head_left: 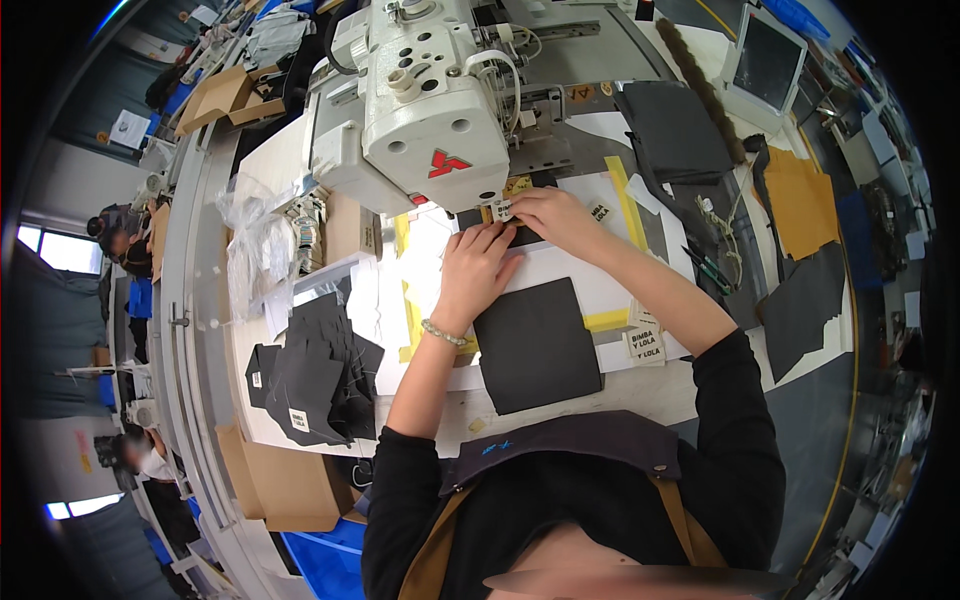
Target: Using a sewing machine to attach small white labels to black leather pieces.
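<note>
the white worktop [640, 385] carries a sewing machine [420, 110], a dark fabric panel [537, 345], a heap of dark cut pieces [315, 375] and small labels [645, 343].

Sewing machine head [420, 110] blocks upper centre, overhanging both hands at needle. Black leather pile [315, 375] crowds lower left of counter [640, 395]; plastic bags [250, 240] above it. Scissors [708, 265] and dark pieces [800, 300] hem right side. Open strip: bare counter along near edge, right of black panel [535, 345].
</note>
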### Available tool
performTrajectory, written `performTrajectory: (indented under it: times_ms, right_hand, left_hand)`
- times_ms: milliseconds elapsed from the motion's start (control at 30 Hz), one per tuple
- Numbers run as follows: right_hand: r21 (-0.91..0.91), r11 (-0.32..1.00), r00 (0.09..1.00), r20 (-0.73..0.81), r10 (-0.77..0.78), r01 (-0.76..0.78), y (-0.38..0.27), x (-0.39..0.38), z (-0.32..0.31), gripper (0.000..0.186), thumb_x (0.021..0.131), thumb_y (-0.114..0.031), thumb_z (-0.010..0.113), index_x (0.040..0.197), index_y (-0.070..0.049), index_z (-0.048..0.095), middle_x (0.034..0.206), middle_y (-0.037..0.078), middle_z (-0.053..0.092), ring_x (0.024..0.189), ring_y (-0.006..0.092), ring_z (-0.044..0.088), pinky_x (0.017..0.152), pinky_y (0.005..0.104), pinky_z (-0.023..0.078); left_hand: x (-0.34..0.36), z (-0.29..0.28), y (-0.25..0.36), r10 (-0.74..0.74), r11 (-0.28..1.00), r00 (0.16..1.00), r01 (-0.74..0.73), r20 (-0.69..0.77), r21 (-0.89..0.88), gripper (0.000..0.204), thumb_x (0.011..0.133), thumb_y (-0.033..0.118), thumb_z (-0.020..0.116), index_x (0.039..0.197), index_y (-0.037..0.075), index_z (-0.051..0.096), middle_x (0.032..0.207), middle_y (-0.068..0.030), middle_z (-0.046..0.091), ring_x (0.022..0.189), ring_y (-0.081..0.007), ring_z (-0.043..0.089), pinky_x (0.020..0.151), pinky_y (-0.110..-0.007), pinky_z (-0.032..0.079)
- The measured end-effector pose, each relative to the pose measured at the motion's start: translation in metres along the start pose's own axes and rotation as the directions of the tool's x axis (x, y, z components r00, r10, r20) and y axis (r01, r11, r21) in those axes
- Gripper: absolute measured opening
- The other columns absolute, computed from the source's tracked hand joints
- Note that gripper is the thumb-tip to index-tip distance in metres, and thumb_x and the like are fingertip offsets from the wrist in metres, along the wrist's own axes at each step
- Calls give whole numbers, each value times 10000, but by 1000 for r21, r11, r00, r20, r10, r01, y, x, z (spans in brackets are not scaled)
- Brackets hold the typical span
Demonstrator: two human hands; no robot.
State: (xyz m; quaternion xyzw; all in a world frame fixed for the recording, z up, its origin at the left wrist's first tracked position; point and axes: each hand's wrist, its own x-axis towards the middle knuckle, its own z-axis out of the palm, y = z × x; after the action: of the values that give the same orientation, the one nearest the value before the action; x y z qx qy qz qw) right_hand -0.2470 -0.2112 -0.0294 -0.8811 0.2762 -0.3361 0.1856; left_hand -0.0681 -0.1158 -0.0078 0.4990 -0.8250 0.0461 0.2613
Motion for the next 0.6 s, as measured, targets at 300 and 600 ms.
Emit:
performTrajectory:
  times_ms: [300, 600]
  right_hand:
    - [8, 1000, 999, 47, 5, -6, 0, 0, 1, 135, 835, -87, 609, 914, -16, 692, 1019, 107, 690, 922, 320, 645, 834, 400, 517]
    - [-100, 992, 996, 53, -77, 82, 1, 1, 0, 136, 832, -120, 626, 908, -28, 692, 1047, 104, 688, 937, 283, 652, 849, 375, 516]
  left_hand:
    - [-1, 3, -2, -60, 994, 997, 54, 56, 91, 506, 812, 322, 707, 1228, 56, 600, 1227, -98, 613, 1130, -248, 545, 926, -379, 392]
    - [2, 10, -6, -86, 987, 988, 67, 125, 149, 622, 811, 460, 677, 1251, 38, 557, 1312, -116, 564, 1194, -260, 490, 987, -425, 343]
